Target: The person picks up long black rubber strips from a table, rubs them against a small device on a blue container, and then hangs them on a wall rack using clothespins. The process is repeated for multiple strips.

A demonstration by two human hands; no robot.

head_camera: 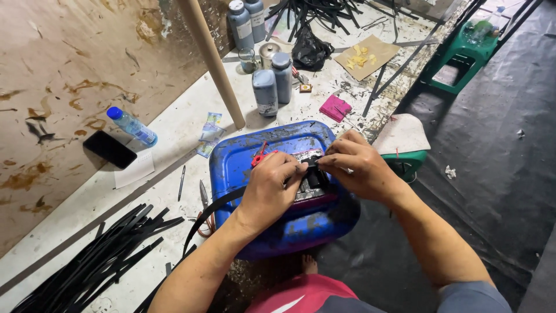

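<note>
On a blue drum (249,168), both hands (315,174) pinch a black strap (211,208) trailing down-left.

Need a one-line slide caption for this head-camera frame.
Both hands, left hand and right hand, pinch a black strap at a small metal device atop a blue drum.

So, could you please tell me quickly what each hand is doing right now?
Left hand: closed on a black strap, pressing it onto the blue drum.
Right hand: fingers pinched shut on the strap's end by a small black part.
</note>
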